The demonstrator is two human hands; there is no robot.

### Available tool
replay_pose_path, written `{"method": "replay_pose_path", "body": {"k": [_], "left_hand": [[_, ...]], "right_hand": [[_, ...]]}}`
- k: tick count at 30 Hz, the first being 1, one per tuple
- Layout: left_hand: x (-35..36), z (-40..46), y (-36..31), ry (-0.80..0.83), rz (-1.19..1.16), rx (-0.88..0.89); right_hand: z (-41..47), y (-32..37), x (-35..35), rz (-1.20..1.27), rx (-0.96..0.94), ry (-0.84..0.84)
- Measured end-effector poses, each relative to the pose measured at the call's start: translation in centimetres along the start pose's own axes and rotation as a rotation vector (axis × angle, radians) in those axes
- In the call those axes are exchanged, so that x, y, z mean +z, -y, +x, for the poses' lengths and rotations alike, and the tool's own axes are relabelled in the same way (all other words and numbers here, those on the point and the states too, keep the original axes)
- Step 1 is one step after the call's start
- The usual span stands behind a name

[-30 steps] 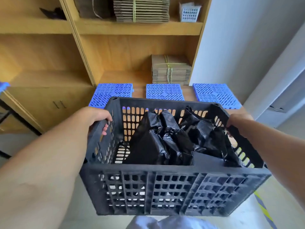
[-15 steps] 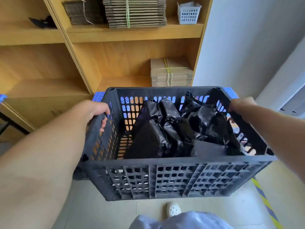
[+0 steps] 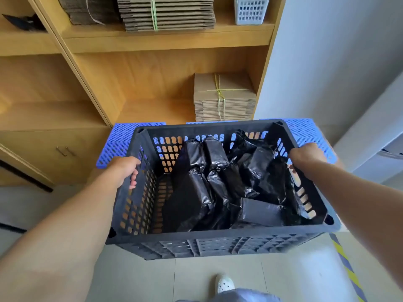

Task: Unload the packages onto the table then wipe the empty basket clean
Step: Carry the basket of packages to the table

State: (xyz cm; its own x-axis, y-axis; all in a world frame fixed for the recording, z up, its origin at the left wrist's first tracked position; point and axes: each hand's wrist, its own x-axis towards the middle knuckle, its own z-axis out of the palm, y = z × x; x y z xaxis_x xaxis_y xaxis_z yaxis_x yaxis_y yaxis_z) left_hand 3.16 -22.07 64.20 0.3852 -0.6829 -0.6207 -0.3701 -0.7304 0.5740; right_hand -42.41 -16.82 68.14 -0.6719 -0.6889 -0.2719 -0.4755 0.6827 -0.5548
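A dark grey slotted plastic basket (image 3: 218, 238) hangs in the air in front of me, above the floor. Inside it lie several packages wrapped in black plastic (image 3: 220, 188), piled against each other. My left hand (image 3: 125, 171) grips the basket's left rim, fingers curled through the handle slot. On the opposite side my right hand (image 3: 305, 155) grips the right rim. The basket's far side overlaps the blue slotted panels (image 3: 122, 140) lying on a low wooden surface behind it.
A wooden shelving unit (image 3: 165, 42) fills the background, holding tied stacks of flat cardboard (image 3: 224, 99) and a small white basket (image 3: 250, 9). A grey wall (image 3: 327, 62) stands on the right. A white shoe (image 3: 224, 284) and yellow-striped floor tape (image 3: 349, 271) show on the tiled floor.
The basket has moved forward and lower in my view, tilting so that I see down into it. Both hands keep their grip on the rims.
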Motion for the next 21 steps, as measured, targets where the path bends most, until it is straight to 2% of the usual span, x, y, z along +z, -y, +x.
{"method": "replay_pose_path", "body": {"k": [3,7,10,12,14,16,19,21], "left_hand": [[0.4,0.7,-0.9,-0.065,-0.048,0.046],[0.4,1.1,-1.5,-0.073,-0.055,0.04],[0.4,1.4,-1.1,-0.044,-0.066,0.027],[0.6,1.3,-1.3,-0.099,-0.049,0.058],[0.9,0.8,-2.0,-0.335,0.134,0.17],[1.2,-0.4,-3.8,-0.558,0.22,0.417],[2.6,-3.7,-7.9,-0.6,0.21,0.806],[4.8,-5.6,-10.4,-0.502,0.237,0.926]], "right_hand": [[0.2,0.5,0.2,-0.012,-0.004,0.011],[0.6,0.6,0.7,-0.049,-0.019,0.002],[0.6,0.5,1.0,-0.134,-0.058,-0.006],[0.6,0.4,1.1,-0.189,-0.079,-0.003],[1.3,0.3,1.2,-0.213,-0.142,0.034],[2.3,0.1,1.4,-0.249,-0.282,0.021],[2.5,-0.1,1.1,-0.283,-0.629,-0.128],[2.1,-0.2,0.9,-0.373,-0.847,-0.108]]}}
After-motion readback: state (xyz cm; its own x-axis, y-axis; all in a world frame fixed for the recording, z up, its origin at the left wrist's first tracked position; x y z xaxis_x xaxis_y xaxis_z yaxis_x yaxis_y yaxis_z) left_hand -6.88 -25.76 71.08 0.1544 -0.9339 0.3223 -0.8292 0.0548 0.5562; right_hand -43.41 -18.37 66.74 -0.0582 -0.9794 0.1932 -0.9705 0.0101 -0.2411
